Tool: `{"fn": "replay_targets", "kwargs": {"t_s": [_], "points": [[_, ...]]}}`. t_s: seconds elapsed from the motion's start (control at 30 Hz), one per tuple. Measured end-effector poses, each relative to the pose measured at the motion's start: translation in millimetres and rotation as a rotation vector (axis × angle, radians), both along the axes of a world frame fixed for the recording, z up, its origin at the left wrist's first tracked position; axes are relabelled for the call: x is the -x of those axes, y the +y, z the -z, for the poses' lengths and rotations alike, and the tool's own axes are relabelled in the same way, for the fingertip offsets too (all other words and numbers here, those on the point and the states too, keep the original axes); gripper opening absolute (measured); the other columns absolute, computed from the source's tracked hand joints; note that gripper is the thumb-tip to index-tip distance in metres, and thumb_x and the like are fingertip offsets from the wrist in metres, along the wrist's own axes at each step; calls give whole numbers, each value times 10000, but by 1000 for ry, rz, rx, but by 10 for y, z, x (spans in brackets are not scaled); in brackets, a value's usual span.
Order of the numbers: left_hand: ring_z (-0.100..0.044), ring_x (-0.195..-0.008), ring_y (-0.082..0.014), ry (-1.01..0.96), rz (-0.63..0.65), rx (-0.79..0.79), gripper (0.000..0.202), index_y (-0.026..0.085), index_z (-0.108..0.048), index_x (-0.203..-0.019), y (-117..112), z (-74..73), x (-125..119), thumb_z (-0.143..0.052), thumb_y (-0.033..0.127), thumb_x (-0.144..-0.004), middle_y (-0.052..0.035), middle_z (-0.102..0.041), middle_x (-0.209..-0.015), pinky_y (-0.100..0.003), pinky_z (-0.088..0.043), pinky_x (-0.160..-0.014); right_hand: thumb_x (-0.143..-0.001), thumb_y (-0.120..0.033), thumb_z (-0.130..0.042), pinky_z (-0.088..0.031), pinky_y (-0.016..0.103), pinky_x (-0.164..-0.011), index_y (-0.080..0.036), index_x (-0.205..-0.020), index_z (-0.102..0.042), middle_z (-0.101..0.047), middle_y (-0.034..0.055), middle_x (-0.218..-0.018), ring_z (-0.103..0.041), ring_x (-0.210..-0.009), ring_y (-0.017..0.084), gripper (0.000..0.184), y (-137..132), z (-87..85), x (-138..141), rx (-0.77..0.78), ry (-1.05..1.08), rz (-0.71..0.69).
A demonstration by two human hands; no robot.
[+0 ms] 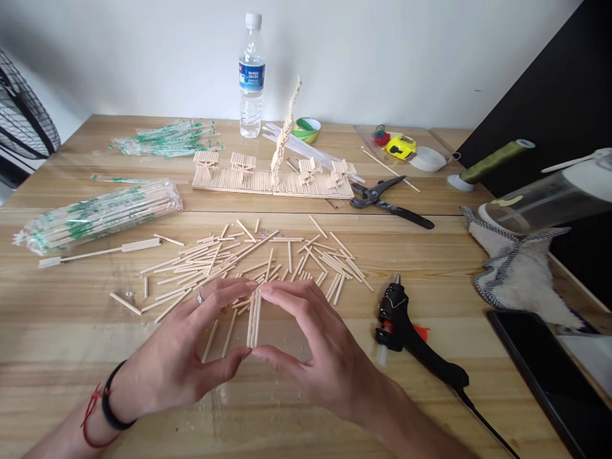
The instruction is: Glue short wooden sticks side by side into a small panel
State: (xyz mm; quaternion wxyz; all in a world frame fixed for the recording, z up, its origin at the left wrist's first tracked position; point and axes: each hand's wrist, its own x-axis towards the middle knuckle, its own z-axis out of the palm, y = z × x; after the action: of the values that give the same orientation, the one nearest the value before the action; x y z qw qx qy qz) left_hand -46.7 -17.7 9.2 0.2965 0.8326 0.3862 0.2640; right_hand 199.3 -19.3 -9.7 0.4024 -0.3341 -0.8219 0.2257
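Observation:
A few short wooden sticks (254,322) stand side by side between my hands, pinched at both ends. My left hand (191,344) holds them from the left, its thumb at the near end and fingers at the far end. From the right, my right hand (320,347) grips the same sticks in the same way. Just beyond lie many loose cut wooden sticks (191,268), scattered over the wooden table (157,414). Farther back stands a model made of sticks (234,182), a long slatted base with small raised pieces and a tall, leaning, twisted column.
A black glue gun (401,331) lies right of my hands, its cord running forward, near a phone (545,376). Pliers (382,201), a tape measure (400,146) and a water bottle (251,80) are farther back. Left is a bag of wrapped sticks (105,213).

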Motion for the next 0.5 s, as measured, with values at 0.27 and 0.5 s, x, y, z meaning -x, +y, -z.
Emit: {"fn": "replay_targets", "kwargs": {"t_s": [0.27, 0.5], "points": [[-632, -1329, -208, -3, -19, -12, 641, 296, -427, -1590, -16, 21, -8, -665, 167, -1009, -78, -620, -1492, -315, -540, -1173, -1045, -302, -752, -543, 423, -1150, -144, -1496, -515, -700, 172, -1372, -652, -1317, 266, 533, -3, -17, -7, 2, 15, -17], [-587, -1422, -243, -18, 11, 21, 716, 313, -382, -1624, -32, -13, -16, -667, 157, -986, -94, -612, -1516, -373, -535, -1200, -1042, -324, -757, -538, 414, -1154, -147, -1495, -519, -702, 170, -1373, -654, -1327, 264, 542, -17, 1, 0, -2, 22, -21]]}}
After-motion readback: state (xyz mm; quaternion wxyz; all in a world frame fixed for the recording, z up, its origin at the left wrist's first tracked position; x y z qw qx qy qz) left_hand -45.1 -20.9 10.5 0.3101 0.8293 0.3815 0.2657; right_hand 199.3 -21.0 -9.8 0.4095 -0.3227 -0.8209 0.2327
